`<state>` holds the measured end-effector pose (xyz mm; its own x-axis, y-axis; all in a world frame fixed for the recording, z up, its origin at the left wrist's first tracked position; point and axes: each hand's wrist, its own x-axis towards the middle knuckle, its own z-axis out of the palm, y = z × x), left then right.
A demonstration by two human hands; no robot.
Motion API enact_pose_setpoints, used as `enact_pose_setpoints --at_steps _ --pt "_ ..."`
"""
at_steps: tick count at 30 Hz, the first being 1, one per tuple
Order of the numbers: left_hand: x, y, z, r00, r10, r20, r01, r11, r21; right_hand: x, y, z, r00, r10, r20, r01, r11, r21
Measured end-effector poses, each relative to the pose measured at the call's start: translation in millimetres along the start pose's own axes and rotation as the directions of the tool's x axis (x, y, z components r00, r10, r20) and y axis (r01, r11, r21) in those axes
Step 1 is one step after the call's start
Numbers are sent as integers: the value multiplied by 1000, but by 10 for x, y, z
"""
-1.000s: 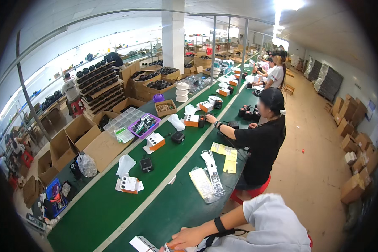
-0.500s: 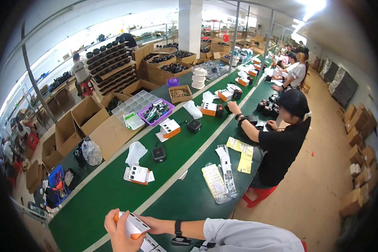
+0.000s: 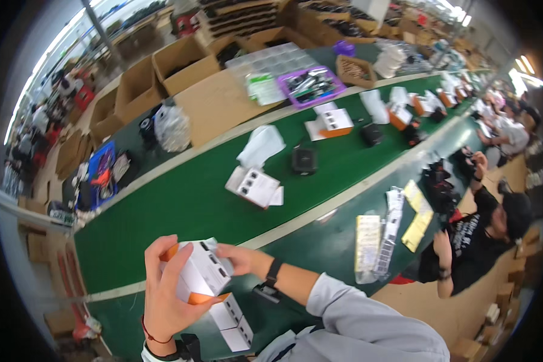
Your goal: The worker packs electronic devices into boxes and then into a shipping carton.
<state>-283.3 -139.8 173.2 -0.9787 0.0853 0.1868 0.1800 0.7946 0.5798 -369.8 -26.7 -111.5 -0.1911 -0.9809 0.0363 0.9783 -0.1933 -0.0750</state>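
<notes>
Close in front of the chest, a small white-and-orange box (image 3: 202, 271) is held up between both hands, higher and nearer than half a second ago. The left hand (image 3: 172, 295) is wrapped around its lower side, fingers (image 3: 178, 265) clamped on it; the right hand (image 3: 238, 258) is pressed to its far edge, fingers closed on it and partly hidden. Below, two more white boxes (image 3: 232, 323) are seen on the desk (image 3: 320, 241), partly covered. Farther off, an opened box (image 3: 256, 187) lies on the green belt (image 3: 187, 205), now seen from a steeper angle. A seated co-worker (image 3: 482, 235) is cut off at the right rim.
</notes>
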Motion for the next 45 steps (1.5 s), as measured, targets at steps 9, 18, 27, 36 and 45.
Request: enact_pose_setpoints --at_steps 9,18,27,36,45 --pt "-207 -1396 194 968 -237 80 236 972 20 407 -950 -84 981 -25 -191 -92 808 -582" --pt "-448 -2629 695 804 -459 -378 449 885 -120 972 -1936 -361 867 -62 -494 -496 -173 -851" --pt "-978 -2950 2091 459 -814 -357 788 558 -259 767 -1234 -206 866 -456 206 -348 -845 -406" --pt "-2239 -1510 1617 773 -631 -72 629 776 -52 80 -994 -560 751 -477 457 -395 -879 -268" --pt "-2708 -784 2174 605 -786 -130 771 619 -153 -132 -862 278 569 -513 643 -315 -858 -405"
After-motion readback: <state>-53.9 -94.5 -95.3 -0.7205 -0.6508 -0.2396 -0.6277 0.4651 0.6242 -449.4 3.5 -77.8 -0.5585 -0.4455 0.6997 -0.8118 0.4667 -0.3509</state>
